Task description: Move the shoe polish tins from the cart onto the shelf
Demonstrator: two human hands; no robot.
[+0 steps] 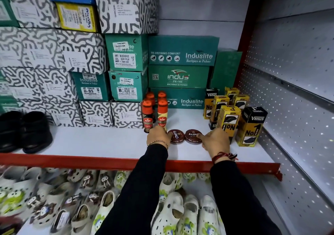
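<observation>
Two round dark-red shoe polish tins lie flat side by side on the white shelf (94,142) with its red front edge. My left hand (158,135) rests on the left tin (177,136), fingers curled over its left rim. My right hand (216,139) touches the right tin (192,135) at its right rim with the fingertips. Both tins sit on the shelf surface between the hands. The cart is out of view.
Several Kiwi liquid polish bottles (149,115) stand just behind my left hand. Yellow-and-black Venus boxes (250,126) stand right of my right hand. Green and patterned shoe boxes (180,75) fill the back. Black shoes (27,131) sit far left. White clogs (173,211) lie below.
</observation>
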